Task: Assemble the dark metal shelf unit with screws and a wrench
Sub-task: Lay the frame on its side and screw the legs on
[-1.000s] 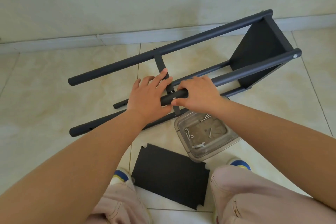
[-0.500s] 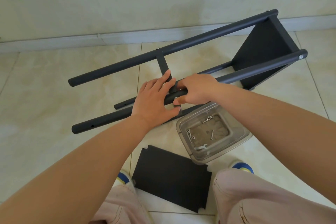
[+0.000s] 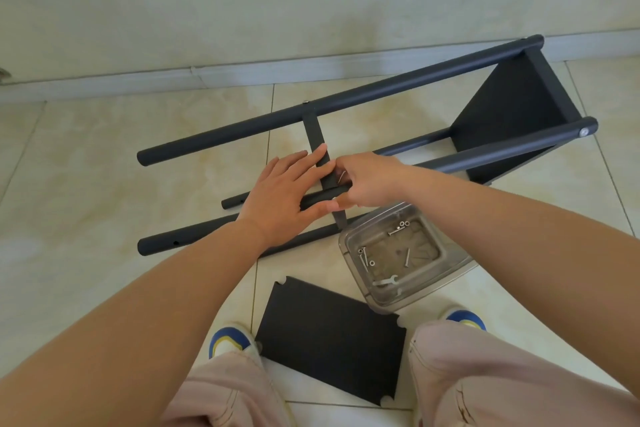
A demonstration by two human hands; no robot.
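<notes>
Frame lying on its side on floor tiles, panel loose near feet. Left hand flat, fingers straight, pressing on near post. Right hand curled at post–brace joint, pinching something small and metallic, apparently a screw. Step judged: fastening brace. Next – wrench from tub, post kept steady.

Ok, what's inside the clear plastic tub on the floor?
Inside the tub lie several loose screws, a washer and a small wrench. Nothing covers them; the right forearm hides only its far corner.
</notes>
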